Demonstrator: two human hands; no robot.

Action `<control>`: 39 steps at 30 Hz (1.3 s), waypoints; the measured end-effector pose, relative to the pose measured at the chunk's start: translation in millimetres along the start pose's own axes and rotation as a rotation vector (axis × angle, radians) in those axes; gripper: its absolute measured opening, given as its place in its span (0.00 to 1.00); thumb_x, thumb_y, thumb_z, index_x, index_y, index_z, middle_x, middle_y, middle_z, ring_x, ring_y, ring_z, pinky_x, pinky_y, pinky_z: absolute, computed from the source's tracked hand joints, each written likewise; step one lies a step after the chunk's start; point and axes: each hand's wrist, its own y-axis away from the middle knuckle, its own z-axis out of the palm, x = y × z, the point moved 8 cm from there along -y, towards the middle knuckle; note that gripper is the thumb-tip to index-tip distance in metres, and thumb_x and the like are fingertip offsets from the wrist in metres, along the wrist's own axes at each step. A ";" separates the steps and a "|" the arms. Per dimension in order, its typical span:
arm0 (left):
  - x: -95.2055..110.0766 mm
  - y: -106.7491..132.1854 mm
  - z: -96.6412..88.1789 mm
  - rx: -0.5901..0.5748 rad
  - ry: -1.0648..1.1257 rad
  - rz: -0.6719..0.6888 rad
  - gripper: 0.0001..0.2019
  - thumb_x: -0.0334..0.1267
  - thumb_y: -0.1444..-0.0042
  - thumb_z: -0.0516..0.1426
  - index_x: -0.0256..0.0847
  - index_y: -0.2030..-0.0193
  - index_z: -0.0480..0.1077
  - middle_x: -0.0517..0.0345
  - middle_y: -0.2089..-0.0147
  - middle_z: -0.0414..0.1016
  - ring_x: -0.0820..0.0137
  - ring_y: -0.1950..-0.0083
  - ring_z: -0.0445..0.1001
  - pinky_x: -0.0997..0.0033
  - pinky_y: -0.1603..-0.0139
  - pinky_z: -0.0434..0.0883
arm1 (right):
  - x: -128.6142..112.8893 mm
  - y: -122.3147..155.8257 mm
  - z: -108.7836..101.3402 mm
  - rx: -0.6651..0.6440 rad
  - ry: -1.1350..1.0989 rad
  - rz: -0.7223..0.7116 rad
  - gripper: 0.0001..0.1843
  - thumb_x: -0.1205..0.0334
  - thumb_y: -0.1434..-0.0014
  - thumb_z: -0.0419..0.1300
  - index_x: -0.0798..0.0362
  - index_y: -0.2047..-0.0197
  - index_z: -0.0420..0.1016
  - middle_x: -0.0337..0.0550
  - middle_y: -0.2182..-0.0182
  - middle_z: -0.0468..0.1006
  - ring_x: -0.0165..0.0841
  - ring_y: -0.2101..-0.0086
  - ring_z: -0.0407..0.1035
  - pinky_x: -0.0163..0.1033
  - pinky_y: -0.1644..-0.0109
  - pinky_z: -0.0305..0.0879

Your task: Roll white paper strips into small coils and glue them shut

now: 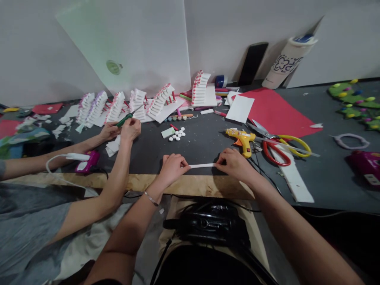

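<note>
Left hand (172,168): pinched shut on the left end of the strip (202,165).
Right hand (234,163): fingers closed on the strip's right end.
Strip: thin, white, pulled flat between both hands, low over the desk (208,142) near its front edge.
Step in hand: judged, the strip is being stretched straight or lined up between the two hands.
Next move calls for: judged, an even grip at both ends so the strip stays untwisted, and care with its thin, bendable body.
Glue gun (242,139): yellow, lying just behind the right hand.
Scissors (277,146): red and yellow handles, right of the glue gun.
Co-worker's hands (123,128): at the left, holding a green tool (126,117) near white paper pieces.
</note>
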 end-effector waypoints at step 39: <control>-1.6 5.8 0.6 0.031 0.042 -0.005 0.08 0.38 0.45 0.63 0.40 0.74 0.73 0.62 0.66 0.75 0.67 0.58 0.69 0.59 0.46 0.53 | -17.9 19.6 -15.9 0.171 0.111 0.012 0.07 0.62 0.44 0.63 0.50 0.72 0.78 0.49 0.58 0.74 0.44 0.55 0.63 0.47 0.55 0.60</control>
